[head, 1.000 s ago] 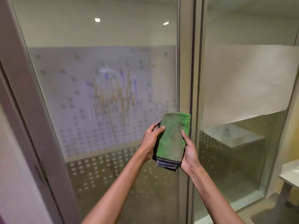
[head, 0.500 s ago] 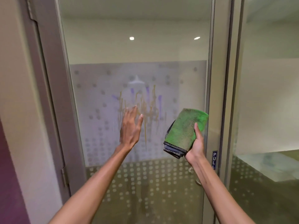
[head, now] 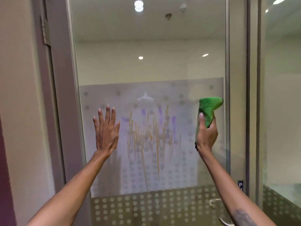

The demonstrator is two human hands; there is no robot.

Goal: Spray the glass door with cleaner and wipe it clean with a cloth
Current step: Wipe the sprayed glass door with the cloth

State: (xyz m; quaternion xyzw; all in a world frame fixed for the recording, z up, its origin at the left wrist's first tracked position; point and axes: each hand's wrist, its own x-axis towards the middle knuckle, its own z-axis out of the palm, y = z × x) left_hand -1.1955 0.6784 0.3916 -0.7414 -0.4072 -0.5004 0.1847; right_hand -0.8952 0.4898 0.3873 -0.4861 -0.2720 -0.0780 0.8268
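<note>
A person faced a frosted, dot-patterned glass door [head: 187, 62] streaked with yellow and purple drips [head: 151, 132]. The left hand [head: 105, 132] was raised flat, fingers spread wide, at the pane's left side. The right hand [head: 206, 134] gripped a fuzzy green cloth [head: 209, 108], bunched and lifted near the metal frame [head: 237, 95].

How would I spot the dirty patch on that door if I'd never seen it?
Find the glass door and its frosted, dotted band. Between the open left hand and the green cloth in the right hand are the streaks: orange and purple drips, the only colour on the pale grey glass.
</note>
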